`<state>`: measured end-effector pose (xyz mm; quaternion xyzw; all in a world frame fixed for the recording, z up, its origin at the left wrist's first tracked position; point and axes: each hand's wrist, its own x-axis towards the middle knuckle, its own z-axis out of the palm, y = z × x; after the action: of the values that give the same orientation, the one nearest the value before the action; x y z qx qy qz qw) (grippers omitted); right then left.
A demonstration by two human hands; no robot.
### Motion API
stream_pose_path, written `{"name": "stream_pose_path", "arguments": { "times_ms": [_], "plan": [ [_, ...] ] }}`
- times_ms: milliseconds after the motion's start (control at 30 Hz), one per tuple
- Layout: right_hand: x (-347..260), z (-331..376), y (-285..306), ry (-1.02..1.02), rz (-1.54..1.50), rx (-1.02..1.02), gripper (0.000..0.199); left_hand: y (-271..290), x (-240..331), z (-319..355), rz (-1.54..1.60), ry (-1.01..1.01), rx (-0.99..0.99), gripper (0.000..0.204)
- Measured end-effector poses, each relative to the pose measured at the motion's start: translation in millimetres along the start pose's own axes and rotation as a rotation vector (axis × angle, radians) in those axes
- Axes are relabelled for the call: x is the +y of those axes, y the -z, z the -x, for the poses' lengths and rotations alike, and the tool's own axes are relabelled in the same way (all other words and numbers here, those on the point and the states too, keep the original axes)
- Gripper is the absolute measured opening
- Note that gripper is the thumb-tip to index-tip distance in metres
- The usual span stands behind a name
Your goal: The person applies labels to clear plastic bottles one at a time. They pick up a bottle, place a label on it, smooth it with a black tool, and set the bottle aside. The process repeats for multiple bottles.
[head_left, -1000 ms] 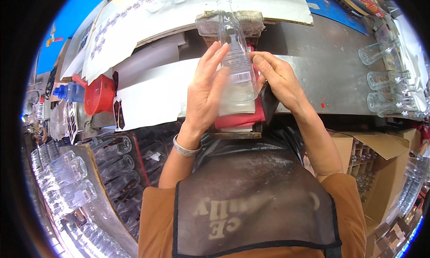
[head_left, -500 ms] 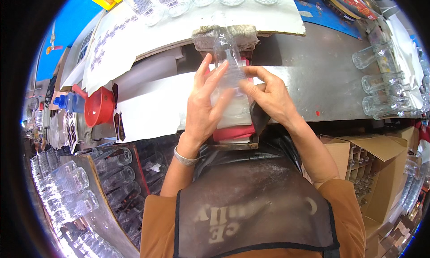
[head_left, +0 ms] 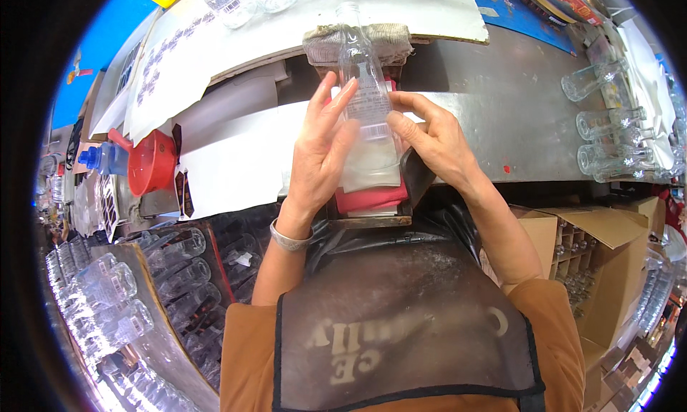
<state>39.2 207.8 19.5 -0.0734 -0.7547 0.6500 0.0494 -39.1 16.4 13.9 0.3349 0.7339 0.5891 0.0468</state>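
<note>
A clear glass bottle with printed text on its side lies on a narrow wooden stand, its neck away from me on a folded cloth pad. Under its base are a whitish sheet and a red cloth. Along the bottle's left side is my left hand, open, with fingers spread and the thumb blurred. My right hand is at the other side, thumb and forefinger parted, their tips at the glass. Its other fingers are partly hidden.
More glass bottles stand on a white board at the back. Several glass bottles lie at right. A red plastic dipper sits left, beside a blue-capped bottle. Crated bottles are lower left, a divided cardboard box lower right.
My left hand has shifted slightly left, its thumb drawn back from the bottle. My right thumb has moved off the front of the glass to its edge. The whole view has shifted a little.
</note>
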Motion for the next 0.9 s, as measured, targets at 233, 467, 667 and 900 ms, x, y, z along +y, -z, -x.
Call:
{"name": "stream_pose_path", "arguments": {
  "times_ms": [233, 467, 667, 900],
  "plan": [
    [0, 3, -1, -0.058, 0.062, 0.003, 0.049, -3, 22, 1, -0.026, 0.073, -0.028, 0.049],
    [2, 3, -4, -0.034, 0.089, 0.015, 0.049, -5, 20, -1, -0.045, 0.074, -0.015, 0.051],
    [-22, 4, -5, -0.034, 0.148, -0.002, 0.048, -2, 6, 1, 0.051, 0.059, -0.014, 0.052],
    [-4, 0, -2, -0.006, 0.055, 0.01, 0.046, 3, 4, -3, 0.036, 0.017, -0.036, 0.047]
  ]
}}
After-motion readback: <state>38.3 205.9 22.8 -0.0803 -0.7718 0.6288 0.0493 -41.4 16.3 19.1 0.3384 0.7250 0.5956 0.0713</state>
